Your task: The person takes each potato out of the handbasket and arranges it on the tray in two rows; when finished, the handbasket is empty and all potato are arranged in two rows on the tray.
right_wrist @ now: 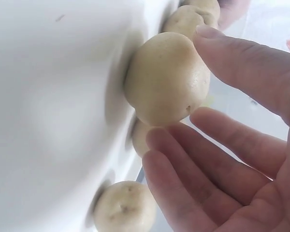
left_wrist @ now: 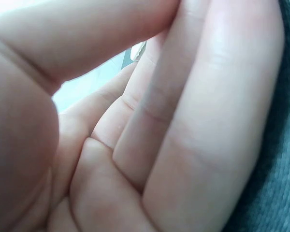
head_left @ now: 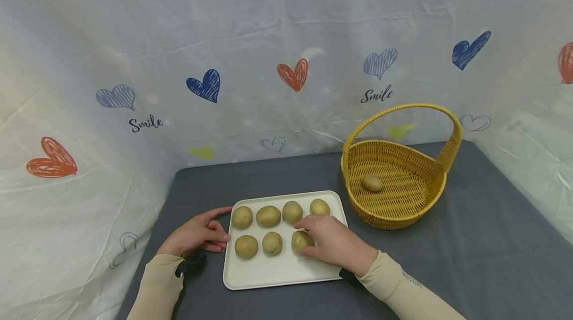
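Note:
Several potatoes (head_left: 268,216) sit in two rows on a white rectangular tray (head_left: 268,276). My left hand (head_left: 197,234) holds the tray's left edge, thumb at the rim and index finger reaching toward the far corner. Its bent fingers fill the left wrist view, so the contact itself is hidden there. Over the tray's right half, my right hand (head_left: 333,243) grips the front-row potato (right_wrist: 166,79) with thumb on one side and fingers on the other. That potato is still at the tray surface. Another potato (right_wrist: 124,208) lies close by in the right wrist view.
A yellow wicker basket (head_left: 380,221) with a tall arched handle stands at the back right, one potato (head_left: 371,182) inside. A dark grey cloth (head_left: 483,240) covers the table. Behind hangs a white curtain (head_left: 250,26) printed with hearts.

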